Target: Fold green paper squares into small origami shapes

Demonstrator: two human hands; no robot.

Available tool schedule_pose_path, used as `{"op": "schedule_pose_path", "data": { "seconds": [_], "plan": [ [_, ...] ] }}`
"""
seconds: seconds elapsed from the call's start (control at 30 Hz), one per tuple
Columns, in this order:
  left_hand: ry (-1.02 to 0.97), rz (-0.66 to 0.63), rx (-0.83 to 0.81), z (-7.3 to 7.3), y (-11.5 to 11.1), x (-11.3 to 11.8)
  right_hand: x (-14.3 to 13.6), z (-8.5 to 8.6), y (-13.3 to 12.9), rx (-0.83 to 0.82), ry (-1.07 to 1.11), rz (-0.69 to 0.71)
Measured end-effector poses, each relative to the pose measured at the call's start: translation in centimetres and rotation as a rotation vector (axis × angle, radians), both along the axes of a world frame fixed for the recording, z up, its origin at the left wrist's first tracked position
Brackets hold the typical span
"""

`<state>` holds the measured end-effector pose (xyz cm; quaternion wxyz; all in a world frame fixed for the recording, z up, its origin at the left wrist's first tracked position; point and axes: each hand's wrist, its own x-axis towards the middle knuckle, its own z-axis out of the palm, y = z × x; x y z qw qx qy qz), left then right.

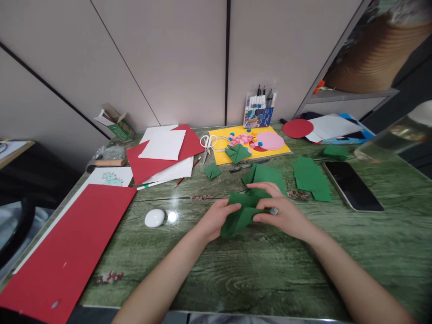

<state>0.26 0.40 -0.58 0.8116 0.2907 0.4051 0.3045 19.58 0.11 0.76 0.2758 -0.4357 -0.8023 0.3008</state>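
Left hand (216, 219) and right hand (286, 211) were clamped on a green sheet (232, 223), apparently part-folded, in front of the yellow sheet (218, 158). Two folded pieces (238, 154) about the latter's near edge seemed done; flat green pieces (312, 177), right-front of it, seemed left.

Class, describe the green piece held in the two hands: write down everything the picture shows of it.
The green piece looks like thin, matte paper, plain dark green, creased and partly folded, with angular flaps standing up. The left hand grips its left side, thumb on top; the right hand's thumb and fingers hold its right side, hiding part of it. It is over the middle of the table; whether it touches the tabletop is unclear.
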Motion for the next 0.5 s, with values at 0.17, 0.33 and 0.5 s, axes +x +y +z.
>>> {"op": "schedule_pose_path", "data": {
  "seconds": [0.17,0.33,0.5],
  "plan": [
    [0.015,-0.088,0.085,-0.5,-0.3,0.3,-0.4,-0.7,0.0,-0.074,0.023,-0.065],
    [-0.006,-0.035,0.055,-0.7,-0.3,0.5,-0.5,-1.2,-0.1,-0.167,0.05,-0.128],
    [0.173,-0.046,0.329,0.1,-0.4,0.4,-0.5,-1.1,-0.1,-0.132,-0.008,-0.157]
  ]
}}
